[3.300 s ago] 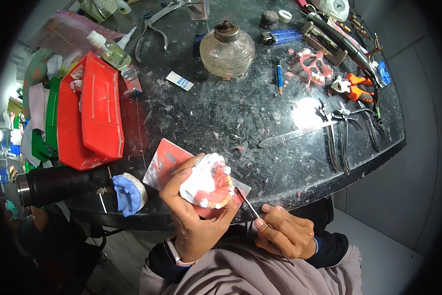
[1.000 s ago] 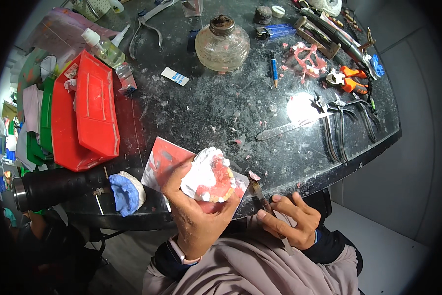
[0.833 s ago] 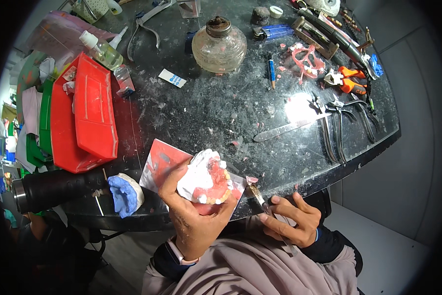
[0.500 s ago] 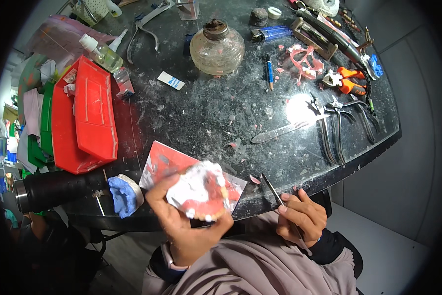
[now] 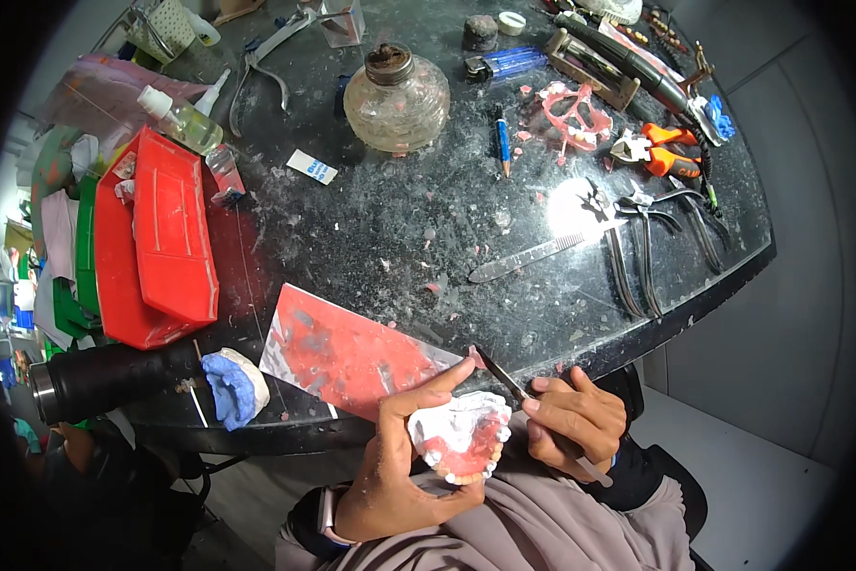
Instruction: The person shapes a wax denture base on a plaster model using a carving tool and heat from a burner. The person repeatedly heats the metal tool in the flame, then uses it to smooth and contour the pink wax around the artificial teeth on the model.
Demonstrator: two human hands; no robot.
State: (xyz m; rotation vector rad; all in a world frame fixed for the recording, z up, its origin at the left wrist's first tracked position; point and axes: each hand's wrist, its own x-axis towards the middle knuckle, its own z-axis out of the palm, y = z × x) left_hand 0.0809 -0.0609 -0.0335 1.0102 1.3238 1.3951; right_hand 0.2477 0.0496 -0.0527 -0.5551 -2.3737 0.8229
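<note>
My left hand (image 5: 380, 476) grips a white plaster dental cast (image 5: 454, 419) with pink wax and a row of artificial teeth, at the table's front edge. Its index finger stretches toward the tip of a slim wax knife (image 5: 500, 375), where a small pink wax piece (image 5: 476, 358) shows. My right hand (image 5: 580, 423) is closed around the knife's handle, blade pointing up and left. Just beyond my left hand lies a sheet of pink wax (image 5: 342, 347), scuffed with grey patches. Farther left, a blue-and-white dental mould (image 5: 233, 388) rests near the edge.
A red bin (image 5: 173, 238) and black bottle (image 5: 114, 381) stand at left. A glass spirit lamp (image 5: 396, 103) is at the back. A metal spatula (image 5: 523, 259), pliers (image 5: 618, 257), orange-handled pliers (image 5: 670, 152), a blue pencil (image 5: 503, 147) and a pink wax frame (image 5: 577, 116) lie rightward.
My left hand has brought the cast right and nearer to me, uncovering more of the wax sheet. Its index finger now reaches the knife tip. My right hand keeps hold of the knife.
</note>
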